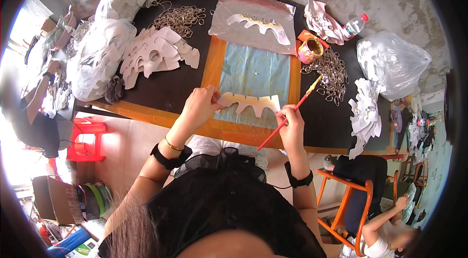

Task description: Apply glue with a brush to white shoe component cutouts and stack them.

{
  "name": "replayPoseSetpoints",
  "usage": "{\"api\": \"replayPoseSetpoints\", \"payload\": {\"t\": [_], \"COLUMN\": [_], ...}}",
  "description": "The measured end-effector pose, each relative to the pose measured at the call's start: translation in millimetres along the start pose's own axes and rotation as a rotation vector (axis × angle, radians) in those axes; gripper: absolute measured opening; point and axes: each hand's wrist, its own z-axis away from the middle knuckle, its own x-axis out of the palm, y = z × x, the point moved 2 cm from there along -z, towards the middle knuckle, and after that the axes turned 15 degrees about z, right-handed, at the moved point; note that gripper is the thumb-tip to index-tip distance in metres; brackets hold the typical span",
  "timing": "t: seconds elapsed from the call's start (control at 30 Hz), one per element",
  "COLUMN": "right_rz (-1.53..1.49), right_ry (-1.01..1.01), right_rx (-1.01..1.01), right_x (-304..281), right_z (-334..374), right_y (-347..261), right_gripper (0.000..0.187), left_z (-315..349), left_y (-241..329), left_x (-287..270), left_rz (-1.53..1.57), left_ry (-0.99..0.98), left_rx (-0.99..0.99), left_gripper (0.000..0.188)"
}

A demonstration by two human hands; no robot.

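Observation:
A white cut-out strip [251, 102] with a notched upper edge and scalloped lower edge, yellowish along the top, spans the space between my hands. My left hand [199, 106] is closed, pinching its left end. My right hand [291, 124] is closed around a red-handled brush [269, 139], whose coated tip points up and away; its fingers also meet the strip's right end. Underneath lies a light blue sheet [248, 70] bordered with orange-brown tape. Beyond it, a similar strip [265, 27] with small metal pieces along its edge lies on a clear plastic sheet [226, 7].
A smeared pot [310, 49] and metal rings [336, 75] sit at right; more rings [180, 20] and stacked cut-outs [158, 53] at left. Filled plastic bags [392, 63] flank the table. A red stool [87, 138], an orange-framed chair [343, 204] and two other people are nearby.

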Motion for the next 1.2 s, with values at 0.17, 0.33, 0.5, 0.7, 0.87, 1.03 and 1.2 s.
{"api": "replayPoseSetpoints", "payload": {"t": [0.17, 0.33, 0.5, 0.7, 0.87, 1.03, 1.2], "right_rz": [-0.032, -0.087, -0.019, 0.125, 0.236, 0.383, 0.410], "right_ry": [0.044, 0.185, 0.154, 0.163, -0.043, -0.140, -0.241], "right_rx": [-0.124, -0.199, -0.123, -0.211, -0.196, -0.263, -0.215], "right_x": [-14.9, -32.9, -40.8, -44.3, 8.0, 40.1, 56.5], "right_z": [6.0, 15.3, 10.7, -87.8, -175.9, -201.3, -210.1], "right_y": [-11.2, -20.9, -17.8, -13.3, 30.6, 45.3, 53.7], "right_gripper": [0.024, 0.022, 0.023, 0.016, 0.012, 0.013, 0.012], "left_z": [2.1, 5.1, 1.7, -105.2, -217.8, -242.4, -250.5], "left_y": [4.6, 1.2, 6.1, 20.9, -4.0, -23.2, -45.6], "left_x": [-1.7, -0.9, -18.6, -80.3, -78.6, -65.0, -55.6], "left_rz": [0.063, 0.169, 0.200, 0.226, 0.114, -0.095, -0.135], "left_ry": [-0.005, -0.014, -0.054, -0.059, -0.050, -0.032, -0.011], "left_rx": [-0.027, -0.029, -0.029, 0.165, 0.168, 0.042, 0.020], "left_gripper": [0.027, 0.024, 0.018, 0.017, 0.020, 0.020, 0.021]}}
